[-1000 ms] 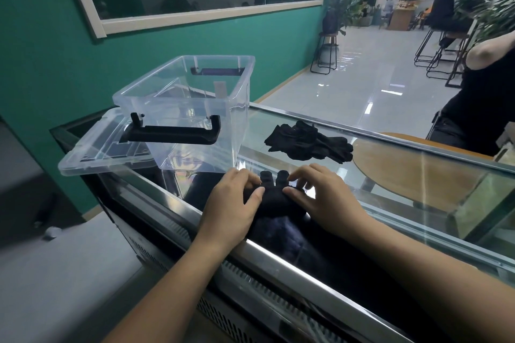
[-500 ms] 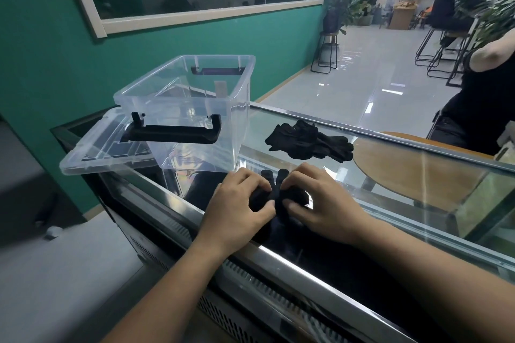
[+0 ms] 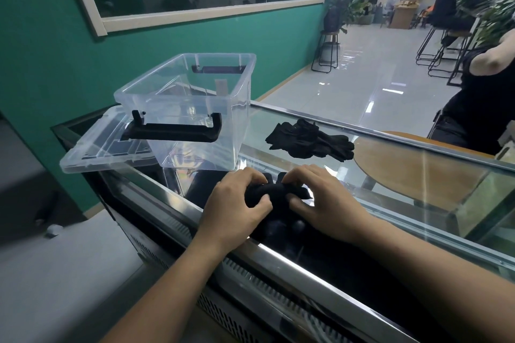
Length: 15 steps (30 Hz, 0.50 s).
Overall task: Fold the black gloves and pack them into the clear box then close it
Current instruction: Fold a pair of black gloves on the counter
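Observation:
A black glove (image 3: 274, 192) lies rolled up on the glass counter top (image 3: 390, 181), near its front edge. My left hand (image 3: 237, 203) grips its left end and my right hand (image 3: 323, 200) grips its right end, fingers curled over it. Its fingertips poke out beyond my knuckles. More black gloves (image 3: 309, 140) lie in a loose heap further back on the glass. The clear box (image 3: 192, 111) stands open and empty at the left, a black handle hanging on its near wall. Its clear lid (image 3: 103, 147) lies flat beside it on the left.
The counter has a metal front rail (image 3: 278, 259) and a drop to the floor on my side. A green wall runs behind the box. A seated person (image 3: 485, 103) is at the far right, past a wooden table (image 3: 412, 164) seen through the glass.
Both hands have drawn together and curled over the glove, which went from lying flat to being bunched into a roll between them. The box, lid and glove heap have not moved.

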### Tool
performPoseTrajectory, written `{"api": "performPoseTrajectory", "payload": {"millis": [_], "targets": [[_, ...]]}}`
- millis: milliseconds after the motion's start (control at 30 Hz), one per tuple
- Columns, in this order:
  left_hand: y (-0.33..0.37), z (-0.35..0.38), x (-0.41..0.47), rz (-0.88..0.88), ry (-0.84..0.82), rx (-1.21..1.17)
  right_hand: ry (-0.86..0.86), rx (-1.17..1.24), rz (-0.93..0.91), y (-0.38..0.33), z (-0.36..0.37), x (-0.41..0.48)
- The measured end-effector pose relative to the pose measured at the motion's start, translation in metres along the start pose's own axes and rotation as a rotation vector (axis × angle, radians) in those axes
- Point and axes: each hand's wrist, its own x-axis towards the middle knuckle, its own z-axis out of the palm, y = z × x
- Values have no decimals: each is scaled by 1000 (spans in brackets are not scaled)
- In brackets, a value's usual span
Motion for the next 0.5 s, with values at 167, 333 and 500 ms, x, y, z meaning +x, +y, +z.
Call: {"api": "performPoseTrajectory", "payload": {"millis": [167,333,500], "targets": [[-3,0,1,-54,7,-20,40,68,62,0,-1,0],[-7,2,4,-79,26,33,80,63,129,3,2,1],[-9,6,7,-27,82,27,107,63,163,11,6,4]]}}
